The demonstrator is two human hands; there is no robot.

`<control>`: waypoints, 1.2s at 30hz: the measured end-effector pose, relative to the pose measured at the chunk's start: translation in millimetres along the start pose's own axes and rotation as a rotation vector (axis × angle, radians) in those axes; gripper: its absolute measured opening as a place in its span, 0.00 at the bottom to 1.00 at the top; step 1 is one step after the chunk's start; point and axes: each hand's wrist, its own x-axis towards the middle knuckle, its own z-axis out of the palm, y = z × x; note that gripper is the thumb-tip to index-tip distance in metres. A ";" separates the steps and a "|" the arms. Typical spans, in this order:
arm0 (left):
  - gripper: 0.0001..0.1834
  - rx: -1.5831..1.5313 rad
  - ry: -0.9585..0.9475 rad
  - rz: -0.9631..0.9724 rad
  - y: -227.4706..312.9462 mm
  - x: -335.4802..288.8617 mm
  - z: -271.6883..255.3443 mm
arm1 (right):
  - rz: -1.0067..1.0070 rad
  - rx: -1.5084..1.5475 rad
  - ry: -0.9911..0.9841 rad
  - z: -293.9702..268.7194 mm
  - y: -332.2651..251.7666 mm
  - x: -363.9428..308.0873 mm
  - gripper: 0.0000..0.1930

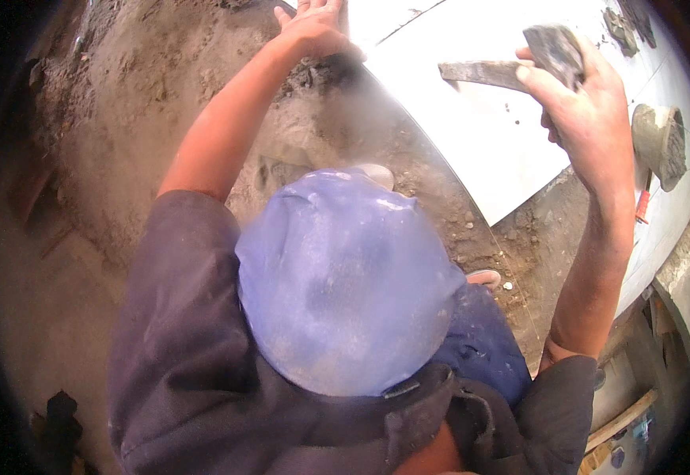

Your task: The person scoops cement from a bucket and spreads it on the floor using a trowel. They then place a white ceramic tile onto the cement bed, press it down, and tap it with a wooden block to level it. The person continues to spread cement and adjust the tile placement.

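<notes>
My left hand (313,30) is spread at the top edge, beside the corner of a large white tile (503,150). Its fingertips are partly cut off by the frame, so I cannot tell whether they press on the tile. Over the tile, my right hand (590,119) is closed around a mallet (555,55) with a chunky grey head. The head sits by my fingers, and its flat wooden handle (479,74) points left above the white surface. A few dark crumbs lie on the tile below it.
A grey mortar-caked bucket (660,146) and a red-handled tool (642,206) are at the right, on paler tiles. Loose soil (147,87) covers the left side. A thin string (511,261) runs past the tile corner. A dusty blue cloth-covered rounded shape (345,277) fills the middle.
</notes>
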 end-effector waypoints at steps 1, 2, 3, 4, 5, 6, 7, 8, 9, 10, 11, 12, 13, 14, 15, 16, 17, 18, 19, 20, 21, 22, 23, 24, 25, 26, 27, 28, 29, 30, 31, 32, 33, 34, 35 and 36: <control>0.74 -0.022 -0.007 0.013 1.5 -2.6 0.2 | 0.021 0.098 0.005 4.5 -4.1 -0.3 0.16; 0.74 -0.043 -0.001 0.020 2.3 -3.6 -4.2 | -0.008 0.109 0.027 4.9 -8.0 1.5 0.16; 0.70 -0.029 0.031 0.024 1.9 -13.3 -7.7 | -0.042 0.135 0.040 7.0 -10.9 3.0 0.16; 0.66 -0.015 0.063 0.030 3.4 -26.2 -10.8 | -0.076 0.161 0.054 9.9 -13.4 4.6 0.16; 0.62 -0.010 0.096 0.053 7.7 -32.4 -14.0 | -0.167 0.145 0.062 14.5 -12.7 7.9 0.17; 0.66 0.042 0.129 0.050 -3.7 -22.2 -4.2 | -0.263 0.138 0.062 21.4 -12.5 12.6 0.18; 0.71 0.084 0.172 0.077 -19.5 6.7 21.7 | -0.230 0.088 0.014 21.1 -12.8 15.5 0.18; 0.75 0.133 0.235 0.102 -26.8 35.3 35.9 | -0.207 0.043 -0.019 19.3 -11.3 20.9 0.18; 0.76 0.135 0.220 0.085 -19.0 44.6 38.0 | -0.132 -0.031 -0.019 17.5 -12.2 21.6 0.17; 0.78 0.145 0.200 0.035 -24.1 36.0 38.0 | -0.070 -0.080 -0.039 25.1 -17.8 20.1 0.19; 0.79 0.118 0.197 0.012 -29.1 29.9 36.6 | -0.097 -0.045 -0.019 29.6 -21.6 16.6 0.19; 0.79 0.086 0.188 -0.001 -28.4 24.4 31.5 | -0.116 -0.017 0.004 31.7 -24.0 10.8 0.19; 0.77 0.065 0.183 -0.004 -23.6 18.9 24.1 | -0.131 0.011 0.023 30.5 -24.4 8.3 0.19; 0.75 0.043 0.165 -0.007 -18.9 11.2 22.3 | -0.111 0.059 0.039 25.2 -22.7 5.1 0.20; 0.72 0.022 0.146 -0.013 -15.0 7.6 19.1 | -0.092 0.109 0.053 17.6 -19.2 2.6 0.21; 0.73 0.019 0.150 -0.012 -12.6 8.0 14.6 | -0.075 0.161 0.066 9.9 -14.0 1.4 0.23; 0.74 0.009 0.150 -0.012 -10.3 10.6 13.7 | -0.094 0.190 0.144 3.1 -3.8 4.2 0.26; 0.74 0.002 0.143 -0.017 -7.2 11.9 14.9 | -0.063 0.155 0.187 -10.6 2.6 9.0 0.24; 0.67 0.081 0.146 -0.004 1.4 12.1 15.8 | -0.032 0.120 0.229 -29.3 6.7 16.7 0.22; 0.65 0.096 0.209 0.136 10.9 24.1 26.3 | -0.007 0.099 0.277 -48.4 10.3 26.5 0.20; 0.62 0.115 0.269 0.265 18.8 37.4 44.3 | 0.014 0.089 0.320 -66.0 13.9 36.9 0.19; 0.59 0.131 0.327 0.396 31.6 46.3 55.8 | 0.031 0.099 0.364 -82.8 17.3 47.6 0.18; 0.54 0.179 0.315 0.463 58.3 52.3 60.4 | 0.041 0.082 0.399 -96.1 20.4 57.9 0.17; 0.49 0.236 0.308 0.519 85.0 58.2 61.8 | 0.041 0.076 0.430 -106.5 23.5 70.6 0.16; 0.49 0.243 0.309 0.531 105.7 64.7 63.9 | 0.047 0.132 0.430 -114.4 28.2 84.5 0.15; 0.49 0.251 0.315 0.540 124.1 71.6 63.9 | 0.038 0.132 0.427 -117.3 32.2 97.0 0.15; 0.49 0.249 0.317 0.562 137.8 80.2 65.3 | 0.041 0.119 0.428 -121.2 38.4 108.7 0.15; 0.48 0.246 0.360 0.567 141.4 86.9 65.8 | 0.042 0.107 0.427 -123.3 44.2 121.6 0.15; 0.47 0.245 0.400 0.588 151.0 91.3 67.1 | 0.063 0.129 0.412 -124.7 56.5 130.6 0.15; 0.47 0.245 0.441 0.604 157.8 95.9 69.5 | 0.093 0.103 0.394 -124.8 66.7 136.4 0.15; 0.45 0.191 0.491 0.653 157.9 101.7 73.8 | 0.122 0.078 0.373 -123.2 74.4 142.9 0.15; 0.45 0.180 0.487 0.663 159.1 102.8 79.0 | 0.155 0.059 0.346 -118.0 81.8 148.8 0.15; 0.45 0.179 0.490 0.661 157.5 102.7 77.6 | 0.179 0.055 0.344 -115.6 77.9 149.1 0.16; 0.45 0.178 0.494 0.659 155.3 102.5 75.7 | 0.141 0.066 0.356 -113.4 73.6 150.1 0.16; 0.45 0.171 0.488 0.663 156.1 101.6 74.2 | 0.109 0.070 0.373 -113.9 69.6 148.9 0.16; 0.45 0.164 0.481 0.667 156.7 100.5 72.3 | 0.078 0.074 0.390 -115.0 70.0 150.6 0.16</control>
